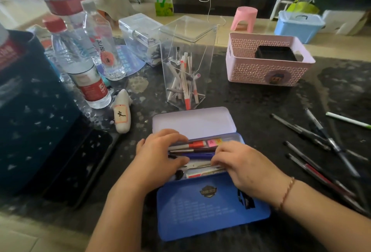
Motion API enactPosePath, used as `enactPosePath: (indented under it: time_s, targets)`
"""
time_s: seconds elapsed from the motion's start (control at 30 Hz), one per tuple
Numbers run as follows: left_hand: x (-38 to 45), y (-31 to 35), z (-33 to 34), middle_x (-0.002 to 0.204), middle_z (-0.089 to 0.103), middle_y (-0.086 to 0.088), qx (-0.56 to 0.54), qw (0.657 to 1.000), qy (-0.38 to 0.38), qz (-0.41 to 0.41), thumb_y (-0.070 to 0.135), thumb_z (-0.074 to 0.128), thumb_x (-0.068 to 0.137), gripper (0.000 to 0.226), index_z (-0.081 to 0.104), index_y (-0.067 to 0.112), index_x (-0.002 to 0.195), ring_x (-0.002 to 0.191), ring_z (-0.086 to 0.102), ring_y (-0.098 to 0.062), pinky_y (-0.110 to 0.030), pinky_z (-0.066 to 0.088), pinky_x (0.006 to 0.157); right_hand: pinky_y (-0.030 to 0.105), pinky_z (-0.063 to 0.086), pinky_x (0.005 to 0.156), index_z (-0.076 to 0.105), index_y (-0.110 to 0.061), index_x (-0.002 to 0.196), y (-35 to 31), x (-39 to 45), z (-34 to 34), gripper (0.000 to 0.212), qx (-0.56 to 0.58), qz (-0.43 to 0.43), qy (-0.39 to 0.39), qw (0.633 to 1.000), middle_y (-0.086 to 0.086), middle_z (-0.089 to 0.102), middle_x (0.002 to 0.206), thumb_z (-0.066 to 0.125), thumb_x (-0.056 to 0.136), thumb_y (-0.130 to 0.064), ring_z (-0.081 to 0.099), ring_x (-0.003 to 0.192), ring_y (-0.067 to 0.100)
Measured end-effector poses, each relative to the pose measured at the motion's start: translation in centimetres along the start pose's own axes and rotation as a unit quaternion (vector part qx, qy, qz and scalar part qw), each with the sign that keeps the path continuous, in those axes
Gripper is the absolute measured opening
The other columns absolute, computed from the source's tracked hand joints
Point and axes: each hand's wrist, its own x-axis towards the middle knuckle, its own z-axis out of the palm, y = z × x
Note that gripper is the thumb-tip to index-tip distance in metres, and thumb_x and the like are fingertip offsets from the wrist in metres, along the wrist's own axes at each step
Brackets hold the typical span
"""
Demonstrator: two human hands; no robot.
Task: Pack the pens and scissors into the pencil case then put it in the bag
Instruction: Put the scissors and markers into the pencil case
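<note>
A blue tin pencil case (210, 211) lies open in front of me, with one lid flap folded toward me and a pale lid (192, 121) tipped up at the back. Its tray holds several pens (192, 149) and small scissors (197, 165). My left hand (158, 155) rests on the tray's left end, fingers curled over the pens. On the right end my right hand (245, 165) presses fingertips onto the pens and scissors. Whether either hand grips an item is unclear. More loose pens (313, 151) lie on the dark table to the right. A dark blue bag (34, 121) stands at the left.
Several water bottles (80, 64) stand at the back left beside a small white plush (122, 111). Behind the case rises a clear acrylic holder (186, 64) with pens. A pink basket (267, 60) sits back right, a clear lidded box (140, 34) further back.
</note>
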Motion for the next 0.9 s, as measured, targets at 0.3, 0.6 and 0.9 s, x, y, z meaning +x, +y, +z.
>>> enactPosePath:
  time_s: [0.3,0.6,0.9]
  targets:
    - [-0.1,0.9,0.5,0.141,0.034,0.022,0.072,0.996,-0.043,0.0,0.054,0.075,0.066,0.069,0.042,0.052,0.127,0.133,0.027,-0.009,-0.054,0.013,0.114,0.032,0.049,0.072,0.071,-0.023,0.086,3.6,-2.4,-3.7,0.019,-0.023,0.086,0.125,0.988,-0.01,0.063,0.09,0.058,0.08,-0.011,0.054,0.083,0.013]
    - [0.1,0.6,1.1,0.141,0.036,0.021,0.059,0.996,-0.066,0.001,0.053,0.076,0.066,0.065,0.046,0.052,0.123,0.134,0.025,-0.01,-0.054,0.02,0.112,0.027,0.048,0.073,0.07,-0.032,0.093,3.3,-3.3,-2.4,0.035,-0.052,0.043,0.006,0.998,-0.015,0.054,0.1,0.041,0.088,-0.051,0.047,0.093,0.006]
    - [-0.1,0.0,0.5,0.132,0.047,0.023,0.031,0.999,-0.022,0.04,0.05,0.068,0.076,0.037,0.054,0.058,0.109,0.127,0.037,-0.008,-0.053,0.028,0.108,0.028,0.044,0.06,0.05,-0.029,0.072,0.4,-6.3,-2.5,0.034,-0.069,0.163,0.096,0.98,-0.011,0.052,0.071,0.04,0.086,-0.059,0.051,0.071,0.009]
